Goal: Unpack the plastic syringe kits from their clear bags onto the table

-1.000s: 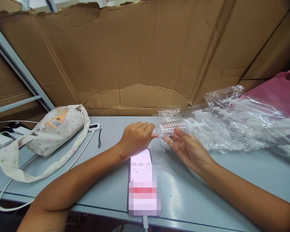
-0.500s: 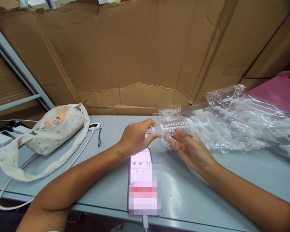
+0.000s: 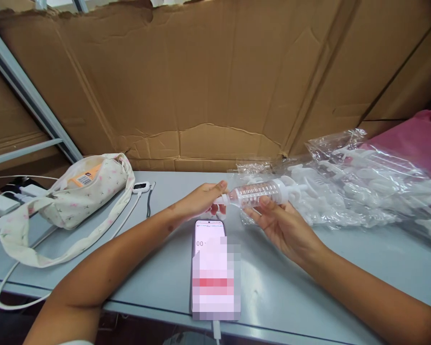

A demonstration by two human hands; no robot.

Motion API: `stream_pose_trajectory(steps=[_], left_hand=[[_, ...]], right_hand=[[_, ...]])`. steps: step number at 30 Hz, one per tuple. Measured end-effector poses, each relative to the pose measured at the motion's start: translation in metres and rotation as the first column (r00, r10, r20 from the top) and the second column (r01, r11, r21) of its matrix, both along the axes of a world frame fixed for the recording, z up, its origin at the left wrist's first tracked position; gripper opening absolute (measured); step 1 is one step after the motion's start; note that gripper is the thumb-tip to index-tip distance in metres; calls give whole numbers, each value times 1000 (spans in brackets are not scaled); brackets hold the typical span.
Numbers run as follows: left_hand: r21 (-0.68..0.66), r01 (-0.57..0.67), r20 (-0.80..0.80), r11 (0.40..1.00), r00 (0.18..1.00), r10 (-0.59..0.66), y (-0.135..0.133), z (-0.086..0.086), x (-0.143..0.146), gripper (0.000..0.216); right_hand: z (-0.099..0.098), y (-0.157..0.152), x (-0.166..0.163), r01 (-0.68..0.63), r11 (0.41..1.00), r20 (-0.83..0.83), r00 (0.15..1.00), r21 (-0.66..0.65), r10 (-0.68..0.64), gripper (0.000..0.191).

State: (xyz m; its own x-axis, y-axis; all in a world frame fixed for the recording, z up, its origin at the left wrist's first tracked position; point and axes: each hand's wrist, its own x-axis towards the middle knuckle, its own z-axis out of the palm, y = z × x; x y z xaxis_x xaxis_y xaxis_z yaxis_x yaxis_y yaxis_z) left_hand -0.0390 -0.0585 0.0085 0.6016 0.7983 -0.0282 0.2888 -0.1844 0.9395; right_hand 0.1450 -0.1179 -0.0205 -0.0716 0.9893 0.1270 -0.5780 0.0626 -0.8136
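Clear plastic syringe point(image 3: 260, 192): held level above the table point(image 3: 345, 258), centre, just beyond the phone point(image 3: 211, 249). Your right hand point(image 3: 283, 225) is closed round the barrel from below; your left hand point(image 3: 197, 203) pinches the white tip between finger and thumb. Risk: the tip cap could slip from that light pinch and roll off the near edge. Surface: pale grey. Right, a bag of syringes point(image 3: 352, 191); left, a floral pouch point(image 3: 82, 191) and cables. Far: torn cardboard point(image 3: 208, 81).

phone point(image 3: 210, 249) below, bag pile point(image 3: 348, 191) right
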Motion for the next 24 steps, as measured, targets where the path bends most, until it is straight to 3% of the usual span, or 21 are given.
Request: stream_pose_trajectory(steps=[3,8,10,13,17,20,24], left_hand=[[124,-47,63,991,997,40,-5,-1,3,43],[339,-121,6,933,992,127,-11,-2,4,26],[271,-106,0,957,994,111,-9,-2,3,25],[23,9,7,1000,1000,-10,-5,0,1,42],[-176,111,48,978,993,-104,1,1,-1,55],[-180,127,35,975,992,-123,1,0,-1,57],[-25,-18,107,1000,994,21,-5,-1,3,41]], right_hand=[[-2,5,4,67,998,5,998,-10,-67,16],[-5,7,6,94,995,17,996,-18,-93,14],[-5,6,5,92,996,17,996,-19,-92,17],[-4,5,5,93,995,39,995,20,-94,20],[-3,4,5,73,995,90,993,65,-79,20],[-3,4,5,73,992,124,989,104,-86,22],[-4,5,5,112,984,136,982,140,-131,23]])
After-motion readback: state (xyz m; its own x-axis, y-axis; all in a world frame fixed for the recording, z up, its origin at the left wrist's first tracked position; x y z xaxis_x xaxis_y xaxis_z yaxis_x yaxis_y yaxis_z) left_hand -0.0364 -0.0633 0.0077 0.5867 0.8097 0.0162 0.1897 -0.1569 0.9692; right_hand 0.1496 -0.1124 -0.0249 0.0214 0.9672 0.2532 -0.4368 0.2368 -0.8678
